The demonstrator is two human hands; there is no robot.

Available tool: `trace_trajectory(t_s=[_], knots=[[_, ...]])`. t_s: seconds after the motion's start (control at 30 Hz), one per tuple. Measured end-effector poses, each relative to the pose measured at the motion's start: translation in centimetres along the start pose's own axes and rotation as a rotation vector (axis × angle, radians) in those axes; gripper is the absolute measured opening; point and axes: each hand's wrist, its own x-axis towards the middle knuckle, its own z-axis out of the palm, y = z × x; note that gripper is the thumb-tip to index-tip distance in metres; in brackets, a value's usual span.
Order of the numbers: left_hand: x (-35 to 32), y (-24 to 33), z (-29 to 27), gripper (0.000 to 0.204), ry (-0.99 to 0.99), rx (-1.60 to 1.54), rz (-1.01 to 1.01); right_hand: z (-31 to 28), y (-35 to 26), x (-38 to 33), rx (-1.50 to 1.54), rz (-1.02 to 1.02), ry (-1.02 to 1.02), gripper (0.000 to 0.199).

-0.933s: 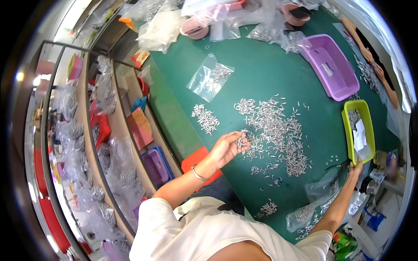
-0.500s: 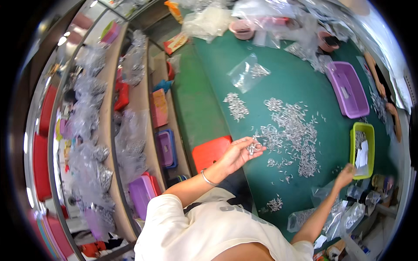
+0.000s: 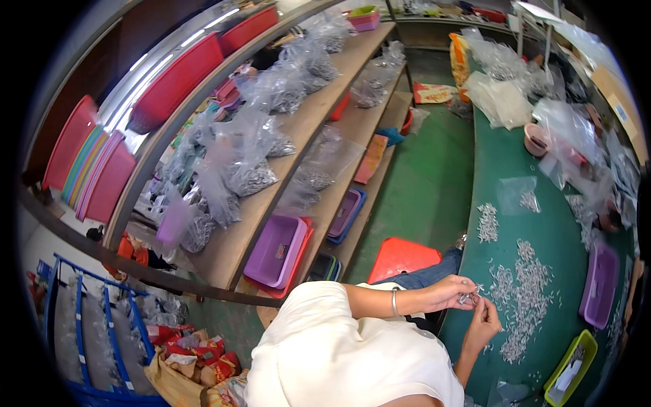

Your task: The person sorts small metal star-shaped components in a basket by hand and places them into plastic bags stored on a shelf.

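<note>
My left hand (image 3: pixel 449 293), with a thin bracelet on its wrist, is closed around a pinch of small silver metal parts (image 3: pixel 468 298) just above the near edge of the green table (image 3: pixel 502 156). My right hand (image 3: pixel 484 323) has come up against it, and its fingertips pinch at the same parts. A wide scatter of the same silver parts (image 3: pixel 525 292) lies on the table just right of both hands. A smaller heap of parts (image 3: pixel 487 222) lies farther back.
A lime tray (image 3: pixel 573 370) and a purple tray (image 3: pixel 600 285) sit at the table's right. A clear bag (image 3: pixel 515 195) and plastic bags (image 3: pixel 502 95) lie at the back. A red stool (image 3: pixel 403 258) stands below. Wooden shelves (image 3: pixel 285 156) with bagged parts and purple bins (image 3: pixel 274 252) fill the left.
The view has swung left toward the shelves. My right hand left the lime tray area and joined my left hand, which has lifted a few parts off the scatter.
</note>
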Motion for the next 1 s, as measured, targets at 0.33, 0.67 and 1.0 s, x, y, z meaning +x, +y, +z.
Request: trace_trajectory(t_s=[0.33,0.67,1.0], knots=[[3.5,4.2,-2.1,0.012,-0.058,0.047,0.041,4.0,-0.2,3.4,0.032,-0.197,0.096,0.012],[12.4,17.7,-10.6,0.02,-0.003,-0.031,0.173,17.6,1.7,19.5,0.466,0.201,-0.022,0.023],[15.5,38.4,-20.4,0.017,0.274,-0.011,0.485,34.2,-3.1,34.7,0.697,0.555,-0.421,0.024]])
